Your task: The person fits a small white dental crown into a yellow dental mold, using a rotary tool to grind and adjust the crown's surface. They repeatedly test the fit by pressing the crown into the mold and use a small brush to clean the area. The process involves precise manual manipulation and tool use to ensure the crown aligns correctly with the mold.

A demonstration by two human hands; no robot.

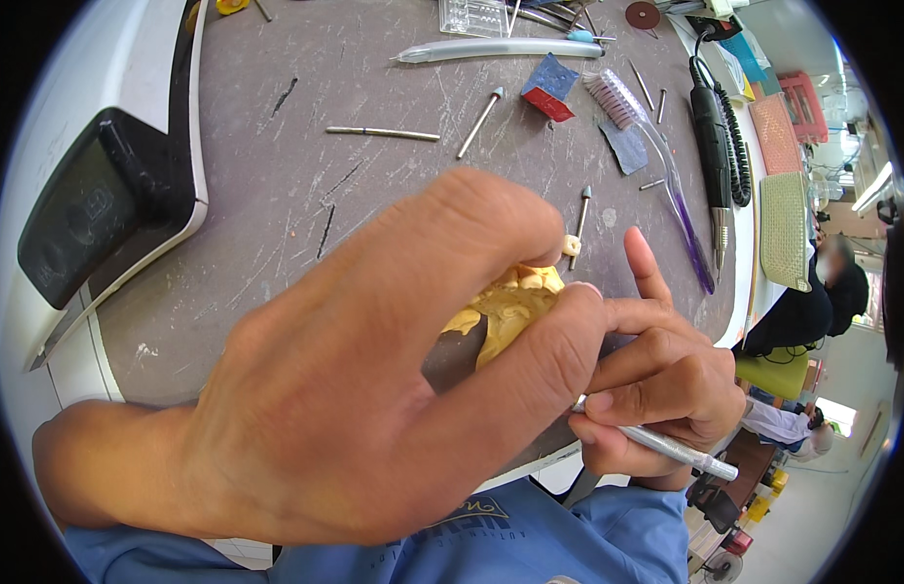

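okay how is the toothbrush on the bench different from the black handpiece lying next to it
The toothbrush is clear with a purple-tinted handle; the handpiece is solid black with a metal tip. The toothbrush ends in a bristled head and has no cable; the handpiece trails a coiled black cord. The toothbrush lies at a slant across the bench; the handpiece lies nearly straight along its right edge. Both are long, slim and lying flat, untouched by either hand.

A dental lab workbench. Beyond the fingers [530, 234] lie loose burs [480, 122] on a scratched grey bench [277, 195]; farther right of them, a toothbrush [647, 136] and a black handpiece [713, 146]. Between the fingertips sits a yellow plaster tooth cast [510, 307].
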